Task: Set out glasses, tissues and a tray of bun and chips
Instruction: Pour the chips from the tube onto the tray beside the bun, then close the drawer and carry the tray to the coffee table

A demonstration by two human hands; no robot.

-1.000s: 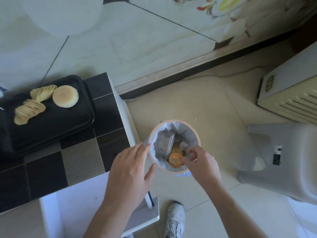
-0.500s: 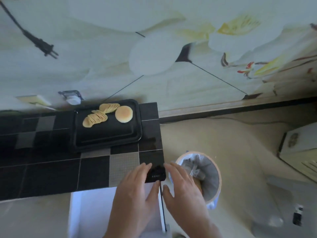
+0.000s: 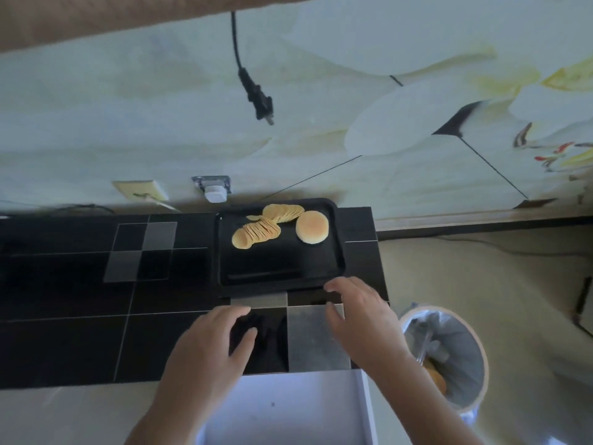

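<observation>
A black tray [image 3: 282,271] lies on the dark tiled counter [image 3: 80,300] near its right end. On its far part sit a round bun [image 3: 312,227] and two rows of overlapping chips [image 3: 261,229]. My left hand [image 3: 208,348] hovers over the counter just short of the tray's near edge, fingers relaxed and holding nothing. My right hand [image 3: 362,316] reaches toward the tray's near right corner, its fingertips close to the rim, also holding nothing. No glasses or tissues are in view.
A bin [image 3: 449,358] lined with a white bag stands on the floor right of the counter, with rubbish inside. A black plug [image 3: 260,104] hangs on its cable against the wall. A wall socket [image 3: 213,187] sits behind the tray. A white cabinet front [image 3: 288,409] lies below the counter.
Both hands have left the bin, risen over the counter and moved forward toward the tray's near edge. The view has swung up and left from the bin to the counter.
</observation>
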